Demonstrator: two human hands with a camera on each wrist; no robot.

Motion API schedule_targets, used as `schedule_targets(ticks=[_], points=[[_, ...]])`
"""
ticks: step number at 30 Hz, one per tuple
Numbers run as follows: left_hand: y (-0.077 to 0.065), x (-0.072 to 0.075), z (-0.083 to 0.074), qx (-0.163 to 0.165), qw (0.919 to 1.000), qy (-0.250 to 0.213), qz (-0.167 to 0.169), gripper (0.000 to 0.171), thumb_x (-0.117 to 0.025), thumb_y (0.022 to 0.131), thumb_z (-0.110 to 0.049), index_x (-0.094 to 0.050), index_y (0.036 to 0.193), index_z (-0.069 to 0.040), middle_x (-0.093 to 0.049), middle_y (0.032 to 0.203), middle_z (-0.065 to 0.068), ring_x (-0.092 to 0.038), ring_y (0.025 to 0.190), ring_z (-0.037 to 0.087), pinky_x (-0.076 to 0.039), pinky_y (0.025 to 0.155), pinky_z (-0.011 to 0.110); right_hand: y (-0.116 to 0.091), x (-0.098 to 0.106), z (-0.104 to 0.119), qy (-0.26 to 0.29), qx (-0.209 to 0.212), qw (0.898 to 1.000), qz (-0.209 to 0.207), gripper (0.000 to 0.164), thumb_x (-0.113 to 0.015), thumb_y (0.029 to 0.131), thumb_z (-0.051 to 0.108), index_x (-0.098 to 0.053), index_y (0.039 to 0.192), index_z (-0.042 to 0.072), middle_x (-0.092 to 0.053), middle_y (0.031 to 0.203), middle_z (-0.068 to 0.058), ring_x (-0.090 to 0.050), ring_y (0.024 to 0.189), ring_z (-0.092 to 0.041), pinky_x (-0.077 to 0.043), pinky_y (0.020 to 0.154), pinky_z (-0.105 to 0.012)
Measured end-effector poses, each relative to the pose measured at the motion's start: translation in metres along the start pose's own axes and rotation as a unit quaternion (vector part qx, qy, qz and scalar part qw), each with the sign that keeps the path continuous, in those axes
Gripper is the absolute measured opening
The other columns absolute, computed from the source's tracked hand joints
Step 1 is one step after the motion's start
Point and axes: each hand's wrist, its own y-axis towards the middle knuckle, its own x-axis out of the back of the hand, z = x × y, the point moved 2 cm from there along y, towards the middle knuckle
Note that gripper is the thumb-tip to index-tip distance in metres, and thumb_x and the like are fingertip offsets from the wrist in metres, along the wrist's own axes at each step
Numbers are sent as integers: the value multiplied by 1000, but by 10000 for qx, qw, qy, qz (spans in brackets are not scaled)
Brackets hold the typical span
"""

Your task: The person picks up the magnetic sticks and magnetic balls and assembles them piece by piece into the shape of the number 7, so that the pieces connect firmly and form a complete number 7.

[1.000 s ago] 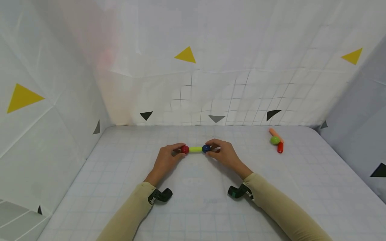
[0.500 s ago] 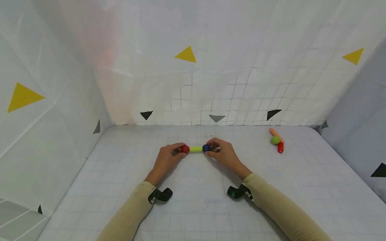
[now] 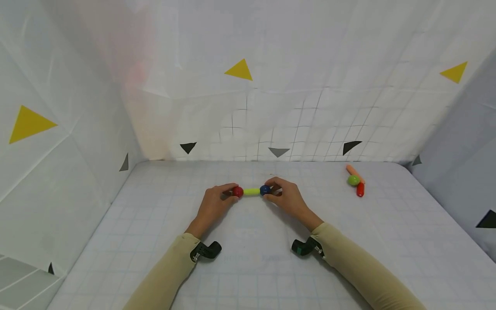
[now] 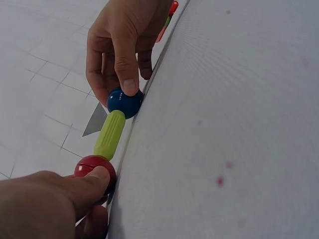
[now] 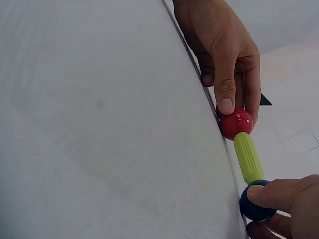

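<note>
My left hand (image 3: 215,204) pinches a red ball (image 3: 238,192) between thumb and fingers. A blue ball (image 3: 265,190) is pinched the same way by my right hand (image 3: 289,199). Between the two balls runs a short ridged yellow-green rod (image 3: 252,191), one ball at each end, the three in a straight line. In the left wrist view the rod (image 4: 109,135) meets both balls, and the left thumb lies over the red ball (image 4: 94,167). From the right wrist, the right thumb presses on the blue ball (image 5: 257,201).
To the right at the back of the white gridded table (image 3: 248,275) lie an orange rod (image 3: 351,170), a green ball (image 3: 353,180) and a short red piece (image 3: 360,189), close together. White sheets with triangle markers stand behind and at both sides.
Hardly anything differs. The right hand and the blue ball have shifted up very slightly; both hands keep their pinch on the balls.
</note>
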Motion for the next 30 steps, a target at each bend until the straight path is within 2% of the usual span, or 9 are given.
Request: schedule_targets(ticks=[8, 15, 24, 30], points=[[1, 1, 0, 22, 10000, -4, 21, 43, -80, 94, -15, -72, 135, -19, -74, 117, 3, -64, 111, 20, -51, 98, 43, 0, 0, -2, -19, 104, 9999, 51, 35, -83, 89, 5, -71, 122, 7, -73, 114, -7, -70, 95, -20, -58, 81, -39], [0, 1, -2, -24, 10000, -74, 51, 49, -79, 95, -14, -66, 143, -16, -73, 121, 5, -64, 114, 23, -49, 100, 45, -1, 1, 0, -20, 20, 10000, 3, 35, -83, 89, 4, -71, 121, 7, -73, 113, -7, -70, 95, -20, -59, 81, -39], [0, 0, 0, -11, 10000, 54, 39, 44, -78, 96, -16, -69, 139, -20, -73, 118, 4, -63, 113, 23, -49, 100, 46, -2, 1, 3, 25, 84, 10000, -12, 35, -83, 88, 1, -70, 120, 5, -73, 112, -9, -70, 96, -24, -59, 81, -41], [0, -1, 1, -49, 10000, -3, 37, 43, -77, 96, -15, -70, 139, -20, -73, 119, 3, -62, 114, 22, -48, 102, 46, -3, 6, 2, -98, 50, 9999, 85, 43, -81, 89, 0, -68, 129, 3, -72, 119, -11, -69, 101, -26, -59, 83, -41]])
